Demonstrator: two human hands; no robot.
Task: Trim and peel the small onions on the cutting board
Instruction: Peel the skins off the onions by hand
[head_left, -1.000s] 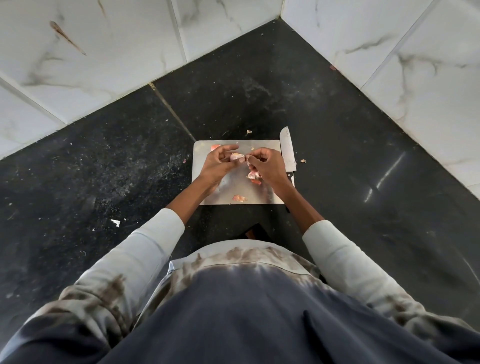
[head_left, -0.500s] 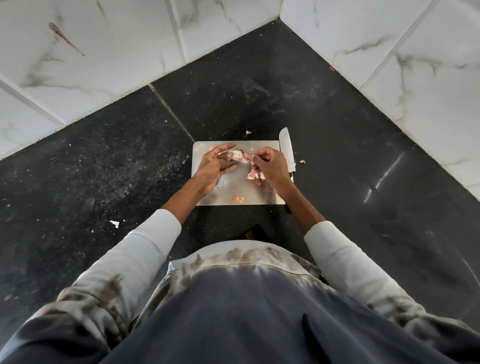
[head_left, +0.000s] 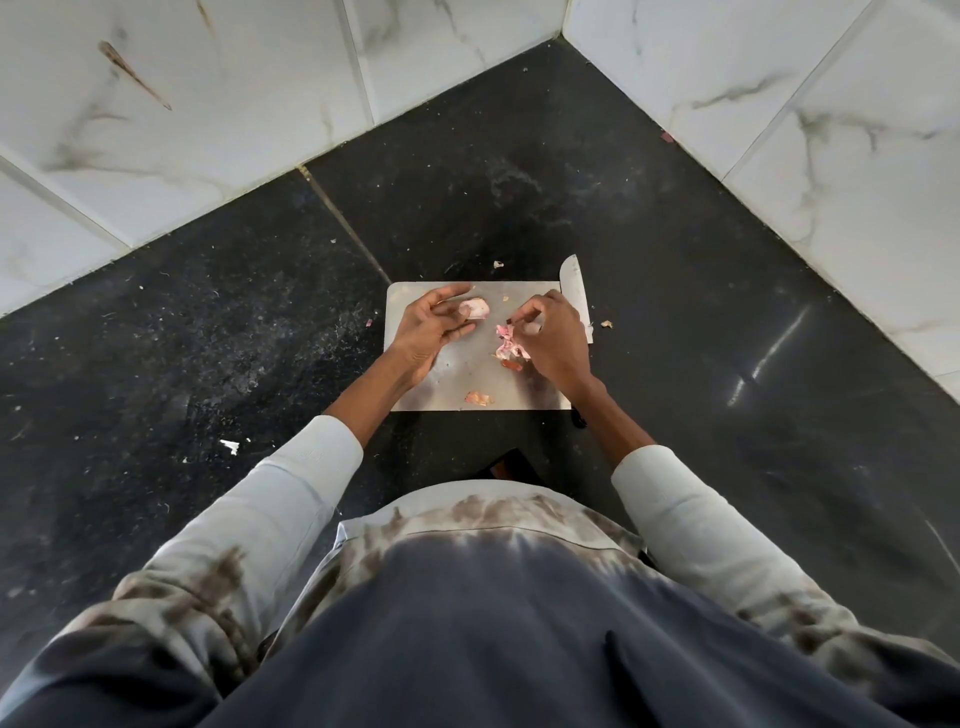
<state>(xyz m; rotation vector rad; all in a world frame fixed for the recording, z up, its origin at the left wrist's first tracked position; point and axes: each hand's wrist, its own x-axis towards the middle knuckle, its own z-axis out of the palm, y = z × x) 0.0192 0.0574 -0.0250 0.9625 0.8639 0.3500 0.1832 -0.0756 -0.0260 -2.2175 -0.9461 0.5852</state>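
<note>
Nearest the camera is the person's torso in a dark, tie-dyed top, with two pale sleeves (head_left: 306, 488) reaching forward over the black counter (head_left: 701, 291). A small white scrap (head_left: 229, 446) lies on the counter beside the left sleeve.

Beyond the forearms sits the cutting board (head_left: 415, 296), a pale rectangle with both hands over it. At its near edge lies a loose piece of onion skin (head_left: 479, 398), apart from either hand. A little farther in, a small heap of pink peelings (head_left: 508, 349) lies on the board, touching the fingers of the right hand (head_left: 553, 340). That hand is curled, its fingertips pinched together on a shred of skin just above the heap.

The left hand (head_left: 428, 325) is on the other side of the board, palm turned up and fingers loosely bent, holding the small onion (head_left: 476, 308) at its fingertips. The onion looks pale pink and is at the far middle of the board, clearly apart from the right hand, with bare board between the two.

Along the board's right edge lies a knife (head_left: 573, 291), its blade pointing away, partly hidden behind the right hand and touched by neither hand as far as can be seen. A few skin crumbs (head_left: 605, 324) lie on the counter just past it. Farthest off, white marbled wall tiles (head_left: 234, 104) meet in a corner.
</note>
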